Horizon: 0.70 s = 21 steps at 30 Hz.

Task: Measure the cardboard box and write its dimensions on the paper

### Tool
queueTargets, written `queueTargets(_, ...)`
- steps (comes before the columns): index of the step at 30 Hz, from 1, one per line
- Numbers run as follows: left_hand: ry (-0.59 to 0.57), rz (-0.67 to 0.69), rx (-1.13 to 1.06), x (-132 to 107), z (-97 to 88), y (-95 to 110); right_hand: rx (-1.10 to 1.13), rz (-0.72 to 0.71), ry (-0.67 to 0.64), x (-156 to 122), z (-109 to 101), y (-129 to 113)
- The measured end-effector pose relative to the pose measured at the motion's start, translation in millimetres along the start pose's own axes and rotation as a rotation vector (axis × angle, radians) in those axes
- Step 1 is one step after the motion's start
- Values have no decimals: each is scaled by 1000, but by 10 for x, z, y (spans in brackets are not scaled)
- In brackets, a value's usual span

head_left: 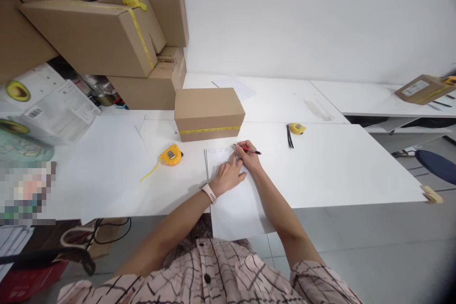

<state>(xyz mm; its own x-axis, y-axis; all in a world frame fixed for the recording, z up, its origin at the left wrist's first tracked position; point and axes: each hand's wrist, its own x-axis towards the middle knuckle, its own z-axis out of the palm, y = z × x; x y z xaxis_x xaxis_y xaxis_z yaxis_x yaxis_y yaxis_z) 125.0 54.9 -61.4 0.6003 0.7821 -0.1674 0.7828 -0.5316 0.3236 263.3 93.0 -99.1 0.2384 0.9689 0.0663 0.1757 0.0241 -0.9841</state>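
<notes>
A red-and-black pen (pixel 254 151) is pinched in my right hand (pixel 248 156), its tip near the top of a white sheet of paper (pixel 237 211) that bears faint lines of writing. My left hand (pixel 228 175) lies flat on the same sheet with its fingers stretched out, close beside the right one. The paper's lower end hangs past the table edge towards me. Just behind the sheet sits a closed cardboard box (pixel 210 109) with a yellow measuring tape strip along its front. A yellow tape measure (pixel 171 155) lies left of my left hand, a short length of blade pulled out.
Stacked cardboard boxes (pixel 92 40) crowd the left back of the white table (pixel 342 166). A second tape measure (pixel 297 128) with a black strap lies to the right. Printed paper (pixel 237 86) rests by the wall. A small taped box (pixel 415 89) is far right, above a dark stool (pixel 436 165).
</notes>
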Motion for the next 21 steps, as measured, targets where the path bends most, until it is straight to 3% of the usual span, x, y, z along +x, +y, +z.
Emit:
queueTargets(6,-2,-7,4,14,7,-10,-78,-23,124,85,-14,23)
queueTargets(21,-16,-11,-49,6,-43,-3,-155,-54,70,120,10,110)
